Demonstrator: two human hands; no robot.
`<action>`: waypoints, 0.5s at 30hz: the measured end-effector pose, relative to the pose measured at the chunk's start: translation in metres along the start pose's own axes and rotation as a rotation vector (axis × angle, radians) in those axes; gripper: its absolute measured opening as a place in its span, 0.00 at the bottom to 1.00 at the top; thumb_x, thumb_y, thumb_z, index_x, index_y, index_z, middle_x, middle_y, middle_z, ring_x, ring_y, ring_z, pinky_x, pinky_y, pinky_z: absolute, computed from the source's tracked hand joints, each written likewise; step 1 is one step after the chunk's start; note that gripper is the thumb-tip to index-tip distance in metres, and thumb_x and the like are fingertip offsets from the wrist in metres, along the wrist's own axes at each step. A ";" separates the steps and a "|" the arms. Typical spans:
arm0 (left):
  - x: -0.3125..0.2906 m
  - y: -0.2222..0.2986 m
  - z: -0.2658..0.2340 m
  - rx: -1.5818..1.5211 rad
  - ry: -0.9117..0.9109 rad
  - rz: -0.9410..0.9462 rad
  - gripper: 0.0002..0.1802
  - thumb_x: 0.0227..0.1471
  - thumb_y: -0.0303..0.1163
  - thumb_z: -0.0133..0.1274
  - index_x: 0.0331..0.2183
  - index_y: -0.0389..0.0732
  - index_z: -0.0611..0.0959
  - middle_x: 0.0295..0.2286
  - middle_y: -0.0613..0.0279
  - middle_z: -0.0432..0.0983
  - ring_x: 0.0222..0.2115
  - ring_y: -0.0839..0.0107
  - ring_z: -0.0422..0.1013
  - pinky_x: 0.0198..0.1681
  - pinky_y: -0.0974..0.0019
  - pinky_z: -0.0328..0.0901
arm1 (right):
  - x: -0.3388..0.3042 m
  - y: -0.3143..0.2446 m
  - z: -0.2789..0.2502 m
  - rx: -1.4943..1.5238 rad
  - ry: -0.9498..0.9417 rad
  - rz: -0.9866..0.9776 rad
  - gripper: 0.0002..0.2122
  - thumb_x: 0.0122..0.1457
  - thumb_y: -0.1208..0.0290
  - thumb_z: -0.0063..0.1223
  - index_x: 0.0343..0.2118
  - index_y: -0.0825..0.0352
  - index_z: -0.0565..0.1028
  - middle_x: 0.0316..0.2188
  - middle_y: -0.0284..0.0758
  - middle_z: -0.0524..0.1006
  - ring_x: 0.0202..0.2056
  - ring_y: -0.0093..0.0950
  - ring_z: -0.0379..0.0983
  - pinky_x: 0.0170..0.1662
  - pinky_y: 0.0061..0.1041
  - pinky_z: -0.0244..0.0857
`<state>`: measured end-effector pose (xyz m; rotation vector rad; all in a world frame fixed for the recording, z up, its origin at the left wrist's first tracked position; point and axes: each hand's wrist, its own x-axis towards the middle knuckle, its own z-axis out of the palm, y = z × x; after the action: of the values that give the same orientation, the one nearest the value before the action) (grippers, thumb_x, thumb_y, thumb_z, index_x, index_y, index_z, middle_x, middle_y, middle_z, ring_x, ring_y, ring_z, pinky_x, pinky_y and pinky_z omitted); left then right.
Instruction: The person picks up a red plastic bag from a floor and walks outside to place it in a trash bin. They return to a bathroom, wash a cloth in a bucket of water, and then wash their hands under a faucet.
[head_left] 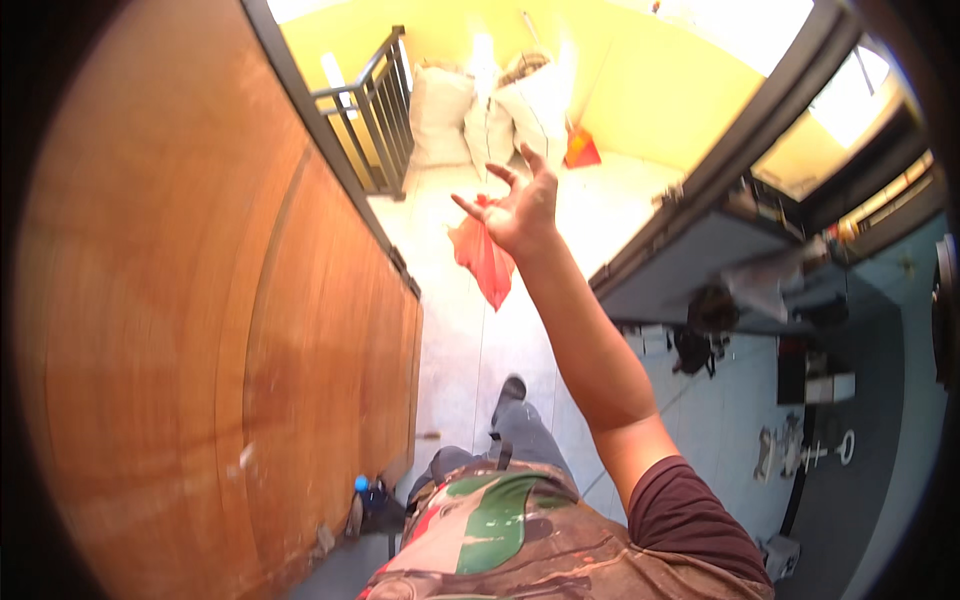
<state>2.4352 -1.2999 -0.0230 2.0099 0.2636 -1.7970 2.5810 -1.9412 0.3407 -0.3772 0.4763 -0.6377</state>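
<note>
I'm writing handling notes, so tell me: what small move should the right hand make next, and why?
Probably curl the fingers of the right hand in toward the top of the thin red bag. The hand is spread open and the bag shows right beside it, so any hold seems loose; whether they touch is unclear.

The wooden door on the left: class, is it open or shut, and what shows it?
Open. The wooden door stands swung aside, and pale sacks by the yellow wall show beyond the right hand.
</note>
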 end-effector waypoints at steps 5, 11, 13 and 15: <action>0.032 0.169 0.017 -0.230 0.141 0.097 0.22 0.60 0.48 0.53 0.46 0.40 0.75 0.33 0.58 0.76 0.29 0.68 0.74 0.31 0.64 0.68 | 0.175 -0.063 0.012 0.029 0.053 0.067 0.37 0.58 0.50 0.54 0.59 0.74 0.54 0.60 0.59 0.43 0.67 0.53 0.28 0.65 0.61 0.51; 0.060 0.335 0.026 -0.393 0.194 0.091 0.20 0.60 0.47 0.54 0.42 0.39 0.76 0.30 0.59 0.76 0.26 0.68 0.74 0.28 0.64 0.69 | 0.340 -0.154 0.071 0.115 0.006 0.059 0.37 0.58 0.51 0.55 0.59 0.75 0.53 0.66 0.58 0.34 0.69 0.55 0.25 0.66 0.60 0.50; 0.071 0.371 0.025 -0.406 0.202 0.048 0.20 0.60 0.47 0.54 0.41 0.39 0.77 0.29 0.60 0.76 0.26 0.68 0.74 0.27 0.64 0.69 | 0.381 -0.170 0.084 0.100 -0.006 0.050 0.36 0.58 0.52 0.56 0.58 0.76 0.54 0.66 0.59 0.32 0.69 0.55 0.25 0.66 0.59 0.49; 0.091 0.417 0.012 -0.392 0.209 0.022 0.20 0.60 0.47 0.54 0.40 0.39 0.77 0.28 0.60 0.77 0.25 0.68 0.74 0.26 0.64 0.69 | 0.433 -0.195 0.081 0.096 -0.003 0.033 0.35 0.59 0.54 0.55 0.57 0.76 0.54 0.66 0.60 0.32 0.69 0.56 0.26 0.66 0.61 0.48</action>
<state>2.6106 -1.6893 -0.0343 1.9021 0.6045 -1.3898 2.8355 -2.3490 0.3680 -0.2791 0.4465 -0.6256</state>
